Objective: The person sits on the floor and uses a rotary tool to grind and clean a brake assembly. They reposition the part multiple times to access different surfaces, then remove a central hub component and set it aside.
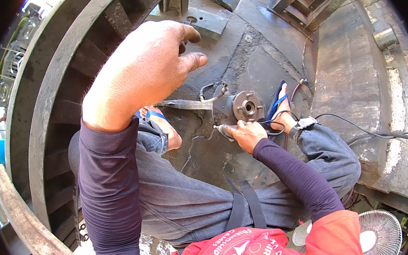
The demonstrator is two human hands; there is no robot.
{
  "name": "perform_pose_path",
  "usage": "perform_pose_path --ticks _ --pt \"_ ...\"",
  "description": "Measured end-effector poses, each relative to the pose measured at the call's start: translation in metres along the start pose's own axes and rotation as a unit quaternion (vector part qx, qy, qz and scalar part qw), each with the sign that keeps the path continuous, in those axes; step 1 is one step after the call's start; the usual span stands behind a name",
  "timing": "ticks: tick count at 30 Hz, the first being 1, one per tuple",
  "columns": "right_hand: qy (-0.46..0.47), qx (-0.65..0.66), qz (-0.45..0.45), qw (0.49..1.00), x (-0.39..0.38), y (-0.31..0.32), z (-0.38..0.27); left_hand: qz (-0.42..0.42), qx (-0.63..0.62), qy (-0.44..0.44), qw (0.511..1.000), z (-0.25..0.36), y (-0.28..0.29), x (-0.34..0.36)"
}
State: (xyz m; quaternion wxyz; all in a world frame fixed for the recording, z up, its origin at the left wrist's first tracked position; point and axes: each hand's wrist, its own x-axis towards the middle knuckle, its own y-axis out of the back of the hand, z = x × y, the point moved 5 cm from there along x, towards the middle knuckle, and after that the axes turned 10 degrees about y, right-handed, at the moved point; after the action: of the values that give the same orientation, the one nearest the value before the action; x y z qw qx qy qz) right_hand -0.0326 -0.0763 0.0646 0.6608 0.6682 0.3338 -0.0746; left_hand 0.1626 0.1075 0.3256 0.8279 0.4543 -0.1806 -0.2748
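Nearest the camera, the left hand hangs high above the work, its fingers half curled and the thumb apart from them, with nothing visible in its grasp; the inner fingers are partly hidden. Below it, the person's jeans spread across a low squat or seat, knees well apart. Farther down, between the feet, the right hand is closed around a slim grey tool, whose tip points at the lower left side of the metal hub; whether they touch cannot be told. The hub lies on the dark floor, its round studded flange facing up toward the wearer, with a grey metal arm reaching left from it and a curved hose just behind. To do this well, the right wrist should probably be kept low and steady, and the free hand could brace the hub, since its rounded shape may let it rock. The dark cable running off to the right would best be kept slack, clear of the foot in the blue sandal just beside the hub. Beyond, a curved ribbed metal frame sweeps along the left.
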Motion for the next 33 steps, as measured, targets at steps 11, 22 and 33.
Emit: perform_pose_path --ticks 11,22,33 --pt "0.009 -0.016 -0.023 1.0 -0.001 0.016 0.023 0.001 -0.002 -0.023 1.0 -0.002 -0.008 0.003" --pt "-0.019 -0.025 -0.003 1.0 0.0 0.02 0.02 -0.093 -0.009 0.043 0.995 -0.006 -0.069 0.007" --pt "-0.256 0.4 0.058 0.878 -0.043 -0.052 -0.016 -0.298 -0.198 0.448 0.819 -0.009 -0.33 -0.1"
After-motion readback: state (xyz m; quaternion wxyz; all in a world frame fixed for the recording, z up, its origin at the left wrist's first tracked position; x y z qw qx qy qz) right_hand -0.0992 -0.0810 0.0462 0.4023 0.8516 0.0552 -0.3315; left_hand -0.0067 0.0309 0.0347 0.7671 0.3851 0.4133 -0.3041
